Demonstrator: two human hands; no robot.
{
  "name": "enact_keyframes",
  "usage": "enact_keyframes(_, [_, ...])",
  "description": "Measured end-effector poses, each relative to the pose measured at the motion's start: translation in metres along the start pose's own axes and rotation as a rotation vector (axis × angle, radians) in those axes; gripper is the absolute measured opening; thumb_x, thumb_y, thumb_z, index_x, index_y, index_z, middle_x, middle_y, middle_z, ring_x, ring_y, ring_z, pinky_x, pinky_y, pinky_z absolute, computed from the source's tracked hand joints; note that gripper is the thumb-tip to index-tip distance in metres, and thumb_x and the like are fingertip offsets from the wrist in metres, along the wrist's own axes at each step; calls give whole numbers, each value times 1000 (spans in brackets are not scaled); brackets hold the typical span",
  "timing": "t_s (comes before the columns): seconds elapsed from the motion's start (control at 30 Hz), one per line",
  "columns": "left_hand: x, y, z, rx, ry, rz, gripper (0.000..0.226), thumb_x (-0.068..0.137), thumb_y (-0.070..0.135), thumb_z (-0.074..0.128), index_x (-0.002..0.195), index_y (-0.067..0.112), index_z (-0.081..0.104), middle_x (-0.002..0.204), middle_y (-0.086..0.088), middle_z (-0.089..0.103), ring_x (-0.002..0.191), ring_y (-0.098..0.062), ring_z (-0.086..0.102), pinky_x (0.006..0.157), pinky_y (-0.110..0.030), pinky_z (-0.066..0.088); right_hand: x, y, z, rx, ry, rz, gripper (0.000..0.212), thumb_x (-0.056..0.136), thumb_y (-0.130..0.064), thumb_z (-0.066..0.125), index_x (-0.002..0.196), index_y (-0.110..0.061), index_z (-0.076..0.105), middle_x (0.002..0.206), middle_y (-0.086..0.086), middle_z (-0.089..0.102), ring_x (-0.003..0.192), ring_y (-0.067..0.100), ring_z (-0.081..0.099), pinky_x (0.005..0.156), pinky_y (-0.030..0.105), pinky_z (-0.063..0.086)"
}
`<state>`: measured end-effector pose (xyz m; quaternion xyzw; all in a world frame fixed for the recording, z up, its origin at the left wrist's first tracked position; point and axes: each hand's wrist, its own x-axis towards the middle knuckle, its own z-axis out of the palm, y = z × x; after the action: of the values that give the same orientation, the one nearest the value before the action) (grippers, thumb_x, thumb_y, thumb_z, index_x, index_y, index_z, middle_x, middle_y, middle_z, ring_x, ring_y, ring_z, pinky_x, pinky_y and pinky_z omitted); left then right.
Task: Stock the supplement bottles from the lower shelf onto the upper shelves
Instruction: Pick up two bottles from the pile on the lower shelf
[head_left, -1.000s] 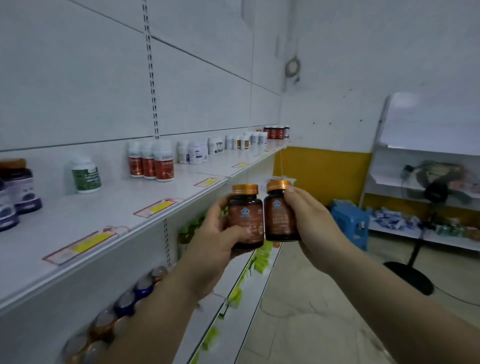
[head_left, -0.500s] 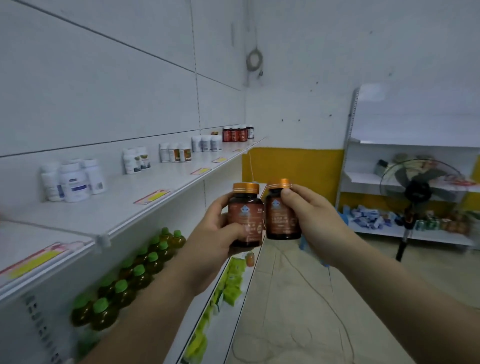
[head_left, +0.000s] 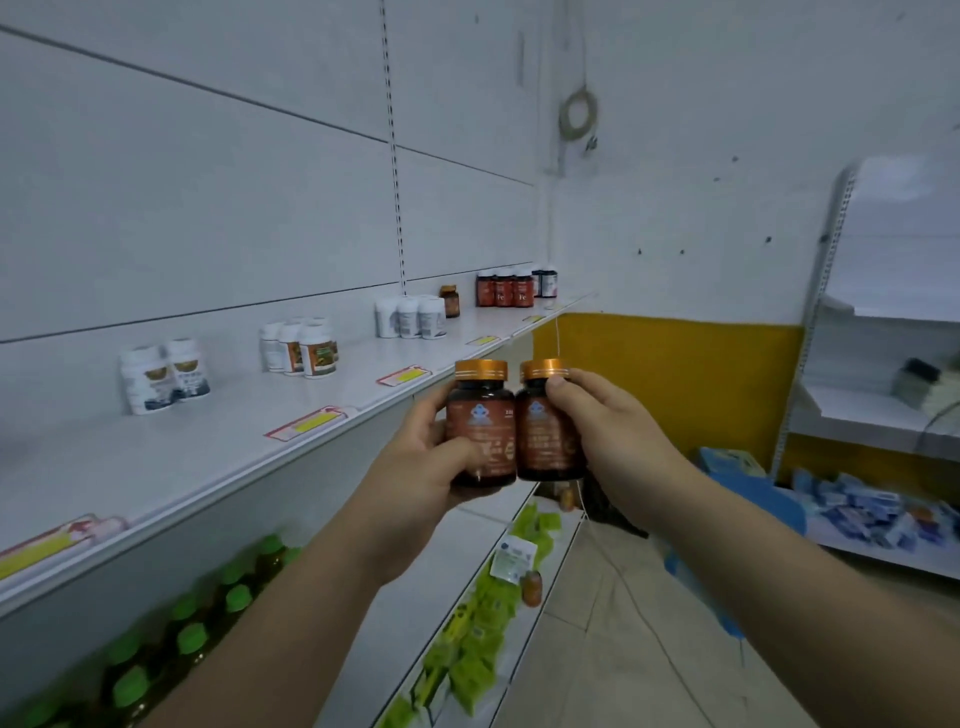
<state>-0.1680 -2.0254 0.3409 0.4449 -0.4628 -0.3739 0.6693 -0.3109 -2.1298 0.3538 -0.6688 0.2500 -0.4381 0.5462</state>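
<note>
Left hand grasps the left bottle, right hand the right bottle, upright, touching, likely to set both on the shelf leftward.

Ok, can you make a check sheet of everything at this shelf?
Surface: white upper shelf, partly stocked, price tags along its edge.
Job's things: left bottle and right bottle, brown, orange-capped, upright, side by side.
Clutter: white bottles and red bottles on shelf; green-capped bottles below.
Hands: left hand grips left bottle; right hand grips right bottle.
Cables: coiled wire on wall; thin cord across floor.
Surroundings: yellow wall, second shelf unit.
</note>
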Motion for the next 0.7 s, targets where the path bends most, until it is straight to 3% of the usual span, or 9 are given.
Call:
enact_keyframes(0.17, [93, -33, -1, 0, 54, 18, 56, 82, -13, 47, 116, 31, 56, 94, -1, 69, 82, -18, 69, 68, -32, 55, 100, 31, -25, -17, -58, -7, 22, 92, -42, 55, 109, -31, 62, 101, 1, 69, 92, 20, 67, 74, 36, 56])
enact_keyframes(0.43, [286, -84, 18, -52, 76, 51, 56, 82, -13, 44, 117, 30, 54, 104, -9, 65, 83, -19, 69, 68, -34, 55, 277, 67, -93, -63, -64, -61, 10, 92, -38, 55, 96, -34, 64, 84, -8, 72, 75, 8, 70, 54, 21, 53])
enact_keyframes(0.7, [418, -110, 16, 72, 189, 22, 56, 81, -9, 54, 120, 32, 53, 100, -5, 67, 84, -18, 69, 73, -37, 57, 433, 117, -126, -5, -117, 8, 12, 91, -38, 56, 99, -33, 63, 93, 0, 71, 86, 18, 69, 71, 35, 56])
